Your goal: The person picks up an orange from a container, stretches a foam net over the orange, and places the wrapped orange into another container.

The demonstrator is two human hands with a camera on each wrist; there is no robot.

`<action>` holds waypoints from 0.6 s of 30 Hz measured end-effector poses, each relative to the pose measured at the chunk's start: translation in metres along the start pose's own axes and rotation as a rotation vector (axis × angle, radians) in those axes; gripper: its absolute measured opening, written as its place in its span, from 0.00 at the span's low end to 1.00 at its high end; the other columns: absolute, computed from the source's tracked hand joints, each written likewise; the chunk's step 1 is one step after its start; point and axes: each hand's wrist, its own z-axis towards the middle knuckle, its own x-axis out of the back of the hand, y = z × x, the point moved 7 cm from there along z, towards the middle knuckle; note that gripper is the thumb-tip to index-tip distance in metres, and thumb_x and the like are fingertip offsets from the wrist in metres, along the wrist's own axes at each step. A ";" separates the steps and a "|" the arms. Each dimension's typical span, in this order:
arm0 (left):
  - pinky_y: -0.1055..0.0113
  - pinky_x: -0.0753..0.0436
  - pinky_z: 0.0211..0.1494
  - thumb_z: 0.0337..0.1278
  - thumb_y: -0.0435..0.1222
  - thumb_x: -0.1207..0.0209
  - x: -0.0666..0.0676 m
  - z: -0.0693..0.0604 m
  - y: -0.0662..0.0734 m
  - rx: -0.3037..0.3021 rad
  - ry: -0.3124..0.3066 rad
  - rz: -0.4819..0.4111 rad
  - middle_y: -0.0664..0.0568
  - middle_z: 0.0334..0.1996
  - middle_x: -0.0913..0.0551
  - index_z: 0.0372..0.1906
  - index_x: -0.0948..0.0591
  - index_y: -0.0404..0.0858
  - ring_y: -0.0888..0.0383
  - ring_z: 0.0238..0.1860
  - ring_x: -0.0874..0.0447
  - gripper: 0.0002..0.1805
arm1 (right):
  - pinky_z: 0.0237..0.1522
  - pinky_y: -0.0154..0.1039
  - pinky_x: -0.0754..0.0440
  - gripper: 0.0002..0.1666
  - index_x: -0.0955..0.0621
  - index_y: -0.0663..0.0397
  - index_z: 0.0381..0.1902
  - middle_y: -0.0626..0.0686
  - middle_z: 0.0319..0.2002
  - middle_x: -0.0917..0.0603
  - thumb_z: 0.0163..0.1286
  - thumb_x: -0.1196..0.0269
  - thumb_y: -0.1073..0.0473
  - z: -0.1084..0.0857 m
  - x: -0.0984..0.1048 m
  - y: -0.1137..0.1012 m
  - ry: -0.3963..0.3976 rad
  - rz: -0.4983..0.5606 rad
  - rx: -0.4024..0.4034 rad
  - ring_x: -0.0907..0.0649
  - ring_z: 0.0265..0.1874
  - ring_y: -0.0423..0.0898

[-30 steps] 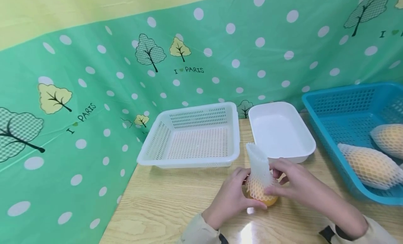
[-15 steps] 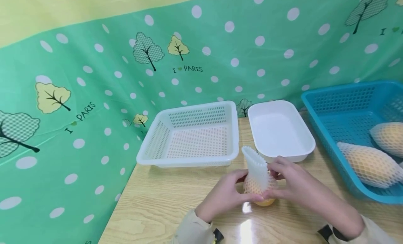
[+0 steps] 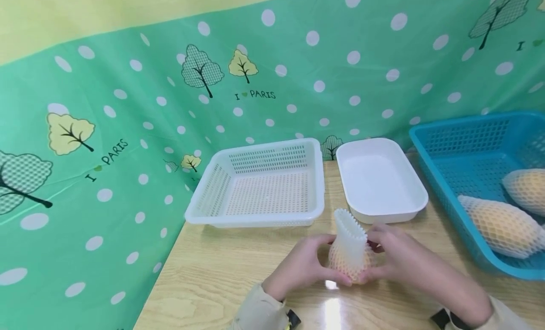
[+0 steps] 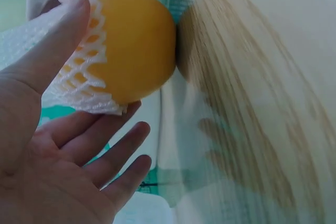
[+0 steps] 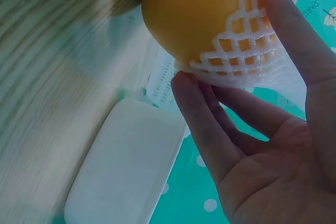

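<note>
A smooth yellow-orange fruit [image 4: 139,45] stands on the table, its upper part inside a white foam net sleeve [image 3: 350,240]. The sleeve's loose, open end sticks up, tilted a little left. My left hand [image 3: 301,266] pinches the left side of the netted fruit; in the left wrist view its thumb lies on the net near the hem, one fingertip touches the hem opposite, and the other fingers extend free. From the right, my right hand [image 3: 396,254] pinches the net's hem between thumb and fingertips. Both wrist views show the fruit's lower part bare.
Behind the hands stand a white perforated basket [image 3: 255,219] and, right of it, a plain white tub [image 3: 379,178]. A blue basket [image 3: 443,193] at the right holds netted fruits [image 3: 502,223]. A green polka-dot cloth [image 3: 238,122] hangs at the back and left.
The foam net has come down lower over the fruit, covering orange skin that showed beneath it in the head view. Both hands have moved slightly downward with it. Baskets and tub stay put.
</note>
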 end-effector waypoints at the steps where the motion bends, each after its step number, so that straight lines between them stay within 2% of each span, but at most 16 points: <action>1: 0.63 0.29 0.70 0.34 0.51 0.21 0.000 0.000 -0.001 -0.011 -0.008 -0.003 0.65 0.58 0.20 0.62 0.21 0.47 0.67 0.63 0.26 0.43 | 0.39 0.43 0.14 0.45 0.15 0.55 0.43 0.47 0.39 0.18 0.33 0.24 0.30 0.000 -0.001 0.000 -0.002 0.000 0.006 0.17 0.37 0.44; 6: 0.67 0.29 0.69 0.33 0.49 0.20 -0.003 0.001 -0.003 -0.083 -0.039 -0.001 0.67 0.54 0.18 0.60 0.20 0.48 0.70 0.59 0.25 0.40 | 0.39 0.42 0.15 0.44 0.14 0.52 0.42 0.49 0.40 0.17 0.31 0.24 0.29 0.000 -0.005 -0.001 0.003 0.001 0.022 0.18 0.37 0.41; 11: 0.71 0.28 0.67 0.34 0.49 0.21 -0.008 0.005 -0.003 -0.143 -0.054 0.019 0.68 0.51 0.17 0.58 0.19 0.48 0.73 0.54 0.23 0.38 | 0.39 0.41 0.16 0.47 0.14 0.54 0.45 0.49 0.42 0.17 0.30 0.23 0.29 0.000 -0.007 0.003 -0.004 -0.002 0.001 0.19 0.37 0.40; 18: 0.72 0.28 0.67 0.34 0.51 0.21 -0.010 0.006 -0.005 -0.148 -0.069 0.031 0.70 0.50 0.18 0.58 0.20 0.50 0.73 0.53 0.23 0.37 | 0.38 0.36 0.17 0.47 0.15 0.53 0.46 0.47 0.42 0.17 0.32 0.24 0.28 -0.002 -0.008 0.006 -0.018 0.028 -0.008 0.20 0.37 0.37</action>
